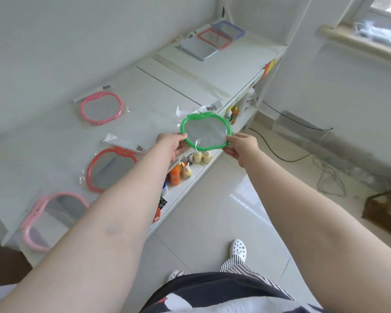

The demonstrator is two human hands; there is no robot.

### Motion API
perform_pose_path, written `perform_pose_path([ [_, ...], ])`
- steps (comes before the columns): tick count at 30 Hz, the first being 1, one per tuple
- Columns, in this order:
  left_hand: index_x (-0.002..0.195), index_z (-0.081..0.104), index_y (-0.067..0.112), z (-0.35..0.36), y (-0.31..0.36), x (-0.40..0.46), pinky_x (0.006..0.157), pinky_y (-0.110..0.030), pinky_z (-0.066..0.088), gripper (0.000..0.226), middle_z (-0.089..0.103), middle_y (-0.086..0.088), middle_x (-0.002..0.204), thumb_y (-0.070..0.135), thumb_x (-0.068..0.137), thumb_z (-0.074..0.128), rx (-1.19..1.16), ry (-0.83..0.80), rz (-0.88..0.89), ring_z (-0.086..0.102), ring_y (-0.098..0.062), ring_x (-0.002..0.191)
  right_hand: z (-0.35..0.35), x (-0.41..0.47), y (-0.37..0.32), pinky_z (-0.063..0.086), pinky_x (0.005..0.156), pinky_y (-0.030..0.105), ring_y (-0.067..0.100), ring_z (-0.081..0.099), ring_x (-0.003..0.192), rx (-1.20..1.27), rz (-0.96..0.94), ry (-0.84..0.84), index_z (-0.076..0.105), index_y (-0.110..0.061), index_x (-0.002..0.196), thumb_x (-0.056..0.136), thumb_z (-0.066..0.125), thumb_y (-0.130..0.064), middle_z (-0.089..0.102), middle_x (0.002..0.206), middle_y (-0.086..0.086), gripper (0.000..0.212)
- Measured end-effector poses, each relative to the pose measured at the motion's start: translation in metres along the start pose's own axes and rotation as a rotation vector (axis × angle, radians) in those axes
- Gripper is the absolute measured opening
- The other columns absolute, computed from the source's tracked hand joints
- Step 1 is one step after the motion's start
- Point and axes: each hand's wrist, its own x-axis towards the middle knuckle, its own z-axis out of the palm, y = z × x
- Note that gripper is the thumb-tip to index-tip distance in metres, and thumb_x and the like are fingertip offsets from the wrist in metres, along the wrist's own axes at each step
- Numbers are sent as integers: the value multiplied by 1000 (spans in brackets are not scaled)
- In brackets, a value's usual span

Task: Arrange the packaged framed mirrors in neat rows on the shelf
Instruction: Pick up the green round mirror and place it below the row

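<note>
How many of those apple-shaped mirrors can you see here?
4. A green mirror is held over the shelf's front edge by both hands. A pink mirror lies near the wall, a red mirror nearer, and a light pink mirror nearest, partly behind the arm.

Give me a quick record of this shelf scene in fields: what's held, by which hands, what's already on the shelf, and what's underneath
held: green-framed mirror in clear packaging, above the shelf's front edge
grip: left hand and right hand, one at each side of the frame
on top shelf: pink mirror, red mirror, light pink mirror, each bagged
far end: rectangular mirrors overlapping
lower shelf: small bottles
</note>
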Motion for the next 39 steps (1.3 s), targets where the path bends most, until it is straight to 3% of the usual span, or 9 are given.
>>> perform_pose_path([
  [3, 124, 56, -3, 47, -5, 9, 55, -25, 58, 37, 60, -7, 75, 3, 88, 63, 59, -29, 8, 65, -14, 50, -33, 23, -13, 61, 59, 28, 22, 68, 65, 27, -16, 40, 55, -2, 125, 86, 67, -2, 65, 110, 18, 41],
  [7, 122, 56, -6, 123, -15, 28, 45, -23, 55, 38, 59, -10, 74, -3, 85, 65, 55, -50, 21, 59, -19, 63, -90, 62, -40, 59, 52, 25, 21, 64, 62, 30, -19, 89, 53, -1, 114, 86, 67, 1, 61, 88, 13, 32],
  [10, 121, 56, -7, 182, -19, 44, 43, -21, 56, 39, 61, -10, 74, -5, 83, 66, 40, -56, 17, 61, -16, 61, -134, 98, -63, 60, 57, 27, 21, 63, 59, -1, -26, 114, 54, -3, 99, 85, 67, 0, 62, 95, 17, 19],
  [14, 120, 56, -6, 248, -21, 62, 46, -22, 57, 39, 61, -9, 74, -7, 83, 65, 34, -48, 29, 61, -15, 60, -180, 141, -91, 60, 78, 37, 21, 64, 58, -31, -36, 125, 53, -5, 95, 85, 66, 2, 62, 98, 18, 18],
  [17, 118, 58, -3, 285, -16, 72, 48, -22, 56, 36, 61, -9, 74, -6, 83, 66, 32, -32, 34, 59, -15, 63, -203, 166, -111, 61, 71, 33, 22, 65, 61, -26, -47, 115, 52, -5, 91, 84, 66, 2, 63, 102, 20, 17],
  [24, 118, 59, -1, 345, 14, 110, 43, -22, 56, 37, 64, -9, 79, -4, 82, 68, 75, 3, 49, 63, -16, 65, -225, 231, -148, 62, 70, 34, 24, 68, 63, 3, -20, 111, 53, -6, 93, 85, 67, -1, 66, 112, 22, 17],
  [29, 117, 60, -1, 380, 37, 152, 42, -19, 54, 38, 66, -8, 79, -4, 81, 69, 98, 17, 43, 64, -15, 65, -226, 278, -177, 62, 67, 33, 32, 72, 84, 17, -12, 115, 54, -5, 98, 85, 67, 0, 65, 108, 20, 19],
  [34, 121, 57, -1, 412, 70, 198, 55, -21, 57, 39, 64, -6, 77, -3, 83, 67, 101, -40, 14, 62, -14, 65, -218, 329, -220, 62, 70, 33, 30, 72, 85, -12, -53, 144, 52, -8, 81, 85, 67, -2, 66, 107, 19, 17],
  [39, 117, 60, 1, 446, 102, 233, 51, -18, 56, 33, 62, -5, 75, -3, 84, 65, 108, -78, 16, 60, -13, 61, -216, 371, -257, 61, 55, 27, 22, 67, 68, 4, -66, 150, 52, -9, 80, 87, 65, -1, 62, 94, 13, 17],
])
